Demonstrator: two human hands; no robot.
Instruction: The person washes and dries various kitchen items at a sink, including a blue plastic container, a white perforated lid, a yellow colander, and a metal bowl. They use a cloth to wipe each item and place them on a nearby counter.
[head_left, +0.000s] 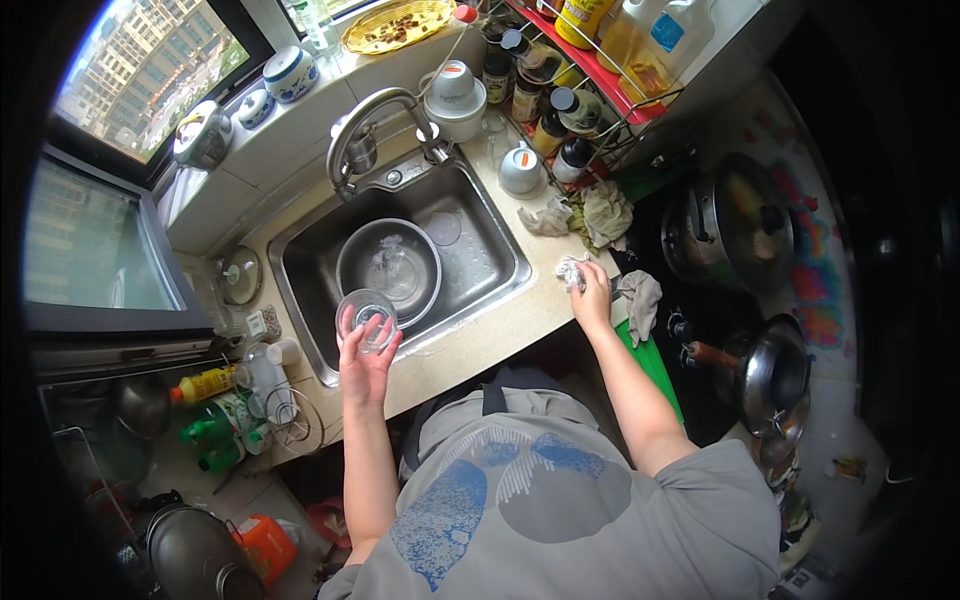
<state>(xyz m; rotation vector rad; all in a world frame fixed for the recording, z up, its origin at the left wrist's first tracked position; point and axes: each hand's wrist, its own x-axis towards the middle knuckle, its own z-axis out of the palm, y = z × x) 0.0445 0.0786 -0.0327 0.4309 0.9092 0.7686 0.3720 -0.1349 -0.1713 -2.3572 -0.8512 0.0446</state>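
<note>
My left hand (365, 367) holds a clear glass bowl (367, 319) over the near left edge of the steel sink (480, 259), its fingers spread around the underside. Below and behind the bowl, a round metal basin (390, 262) with some water sits in the sink. A curved faucet (375, 101) rises at the sink's far side. At the right, my right hand (592, 289) grips a crumpled white cloth (571, 271) on the beige counter. A greyish cloth (641, 300) lies just right of that hand, and more rags (604, 214) are heaped beyond it.
Upturned white cups (520, 171) and seasoning bottles (574, 159) crowd the back right counter. A lidded pot (727, 217) and a wok (776, 375) stand on the black stove at right. Bottles (214, 427) and a wire stand (300, 420) are at left, beneath an opened window.
</note>
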